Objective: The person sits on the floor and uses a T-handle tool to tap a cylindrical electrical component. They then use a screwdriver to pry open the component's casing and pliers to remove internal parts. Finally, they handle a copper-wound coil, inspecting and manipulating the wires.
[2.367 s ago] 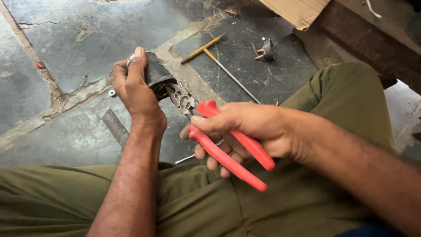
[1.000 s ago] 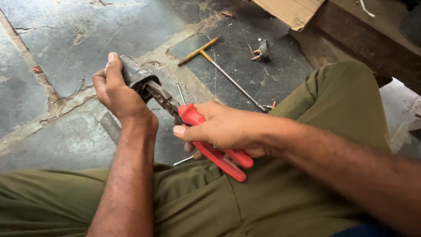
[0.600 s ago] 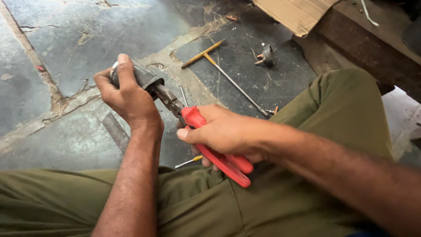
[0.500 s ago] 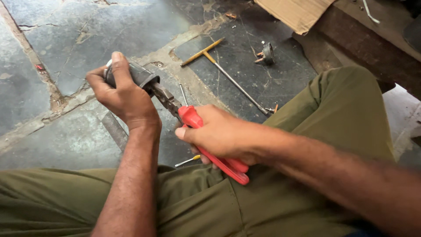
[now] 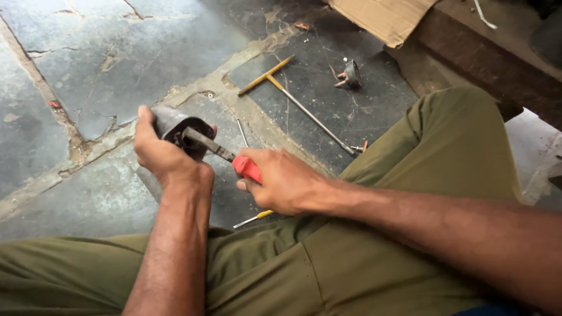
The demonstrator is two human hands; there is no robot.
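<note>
Seen from above, over legs in olive trousers [image 5: 351, 275], seated at a cracked stone floor [image 5: 117, 52].

Left hand [image 5: 164, 155] wrapped around a dark metal part [image 5: 175, 126], held up over the floor just ahead of the knees, open end turned toward the right hand. Exact shape of the part hard to tell under the fingers.

Right hand [image 5: 281, 181] clenched around the red handles of a pair of pliers [image 5: 219, 153]. Long axis of the pliers slanted from lower right to upper left, handles back in the fist, metal nose pointing up-left into the open end of the part. Nose touching or inside the part; whether gripping anything there, cannot tell. Only a short stretch of red handle showing beside the knuckles.

On the floor beyond: a T-shaped tool [image 5: 298, 105] with a yellow crossbar and a long steel shaft running down-right toward the right knee; a small round metal piece [image 5: 351, 74] near it; a thin nail [image 5: 242, 132] just past the pliers; a small screwdriver [image 5: 253, 219] with a yellow grip below the right hand. Corner of cardboard [image 5: 380, 17] at the top edge.
</note>
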